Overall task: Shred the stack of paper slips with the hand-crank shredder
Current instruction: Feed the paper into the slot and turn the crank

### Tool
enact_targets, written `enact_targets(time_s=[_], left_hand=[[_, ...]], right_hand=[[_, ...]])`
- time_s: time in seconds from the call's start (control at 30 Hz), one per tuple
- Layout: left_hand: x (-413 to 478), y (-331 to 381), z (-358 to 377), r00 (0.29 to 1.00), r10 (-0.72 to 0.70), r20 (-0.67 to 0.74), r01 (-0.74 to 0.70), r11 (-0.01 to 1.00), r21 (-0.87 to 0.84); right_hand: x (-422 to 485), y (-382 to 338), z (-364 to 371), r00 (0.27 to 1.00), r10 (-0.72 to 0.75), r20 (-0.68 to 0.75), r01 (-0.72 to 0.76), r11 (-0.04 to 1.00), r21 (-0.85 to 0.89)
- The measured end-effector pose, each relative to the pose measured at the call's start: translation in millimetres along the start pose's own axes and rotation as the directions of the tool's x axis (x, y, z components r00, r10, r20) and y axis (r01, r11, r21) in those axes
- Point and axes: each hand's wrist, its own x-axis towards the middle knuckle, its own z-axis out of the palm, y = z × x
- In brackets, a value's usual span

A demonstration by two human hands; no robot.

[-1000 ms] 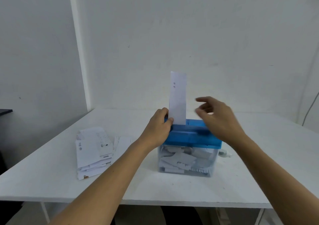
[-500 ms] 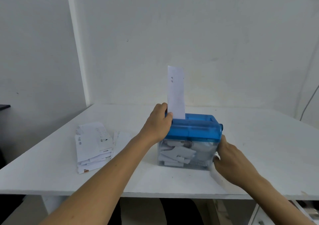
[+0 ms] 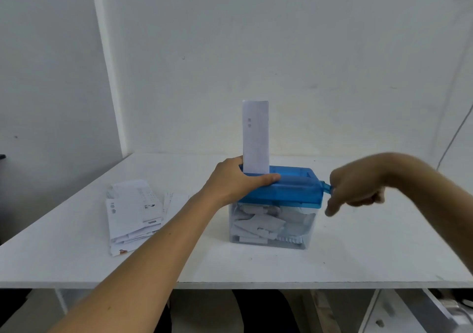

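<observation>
a white desk [image 3: 384,256] stands in a corner of plain white walls [image 3: 307,51]; a thin cable [image 3: 456,134] hangs down the right wall.

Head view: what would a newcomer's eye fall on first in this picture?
A white paper slip stands upright in the slot of the blue-topped shredder at the middle of the table. The left hand grips the shredder's top, while the blurred right hand holds the crank at its right end. A stack of slips lies left of it.
</observation>
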Motion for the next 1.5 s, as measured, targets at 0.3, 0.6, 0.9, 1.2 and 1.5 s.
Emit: enact_targets(time_s=[0.3, 0.6, 0.9, 1.2, 1.5], left_hand=[[2, 1, -4, 0.999, 0.013, 0.044, -0.012, 1.000, -0.027], [-1, 1, -11, 0.985, 0.028, 0.169, -0.036, 0.998, 0.044], [5, -2, -16, 0.994, 0.025, 0.103, -0.035, 0.995, 0.092], [8, -8, -26, 0.996, -0.018, 0.086, 0.008, 0.993, 0.118], [-7, -10, -35, 0.994, -0.019, 0.105, 0.003, 0.988, 0.153]], right_hand=[[39, 23, -30, 0.827, 0.036, -0.562, 0.303, 0.812, 0.498], [118, 11, 46, 0.754, 0.234, -0.613, 0.520, 0.357, 0.776], [111, 7, 101, 0.827, 0.133, -0.547, 0.434, 0.468, 0.770], [32, 28, 74, 0.769, -0.340, -0.540, 0.626, 0.572, 0.531], [65, 14, 22, 0.701, -0.177, -0.690, 0.709, 0.274, 0.650]])
